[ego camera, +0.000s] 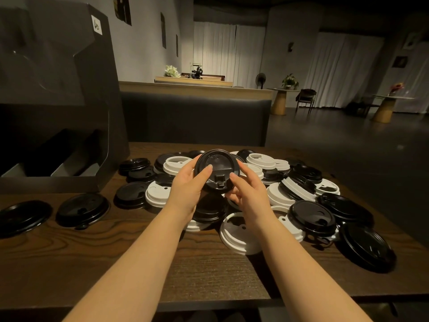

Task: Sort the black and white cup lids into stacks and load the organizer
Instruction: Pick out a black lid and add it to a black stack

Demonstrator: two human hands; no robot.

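Note:
I hold a black cup lid (218,168) tilted up above the pile, its top facing me. My left hand (189,185) grips its left rim with the thumb on its face. My right hand (247,190) holds its right and lower edge with curled fingers. Under and around my hands lies a heap of black and white lids: a white lid (241,233) near the front, a white lid (176,165) behind my left hand, a black lid (313,217) to the right. The black organizer (58,94) stands at the table's left, its slots open toward me.
Two black lids (82,209) (23,216) lie apart on the wooden table (197,275) in front of the organizer. A large black lid (366,247) lies near the table's right edge. A dark bench back (195,119) runs behind the table.

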